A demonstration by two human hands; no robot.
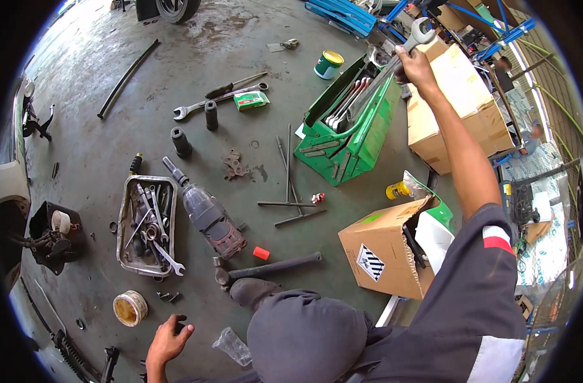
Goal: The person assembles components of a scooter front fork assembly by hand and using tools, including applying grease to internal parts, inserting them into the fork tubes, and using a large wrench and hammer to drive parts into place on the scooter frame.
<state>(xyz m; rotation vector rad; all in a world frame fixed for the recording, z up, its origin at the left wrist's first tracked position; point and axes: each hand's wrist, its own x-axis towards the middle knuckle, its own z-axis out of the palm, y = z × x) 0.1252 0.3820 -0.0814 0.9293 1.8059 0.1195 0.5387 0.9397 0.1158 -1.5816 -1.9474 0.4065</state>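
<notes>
A large open-ended wrench (418,37) is gripped in the right hand (416,69), the fingers wrapped around its shank; the arm is stretched out to the far right. The open end is pointed away, above the hand, while the shank is slanted down over the green toolbox (386,118), which is set on the floor below with its top opened. Inside the toolbox, a row of smaller wrenches (342,112) can be seen.

The left hand (169,343) is held low at the near left, its fingers bent; a dark patch is seen at the fingertips, and whether anything is grasped there cannot be told. A white tub (117,311) is placed near it, and farther off a metal tray (122,223) is filled with hand tools.

Right of the tray, an impact gun (210,216) is laid on the floor, with a hammer (279,265) placed on its near side. Two dark sockets (181,143) are stood upright beyond the gun. Farther still, a combination wrench (196,108) is laid beside a small green-and-white box (251,100). An open cardboard box (377,246) is placed on the near side of the toolbox.
</notes>
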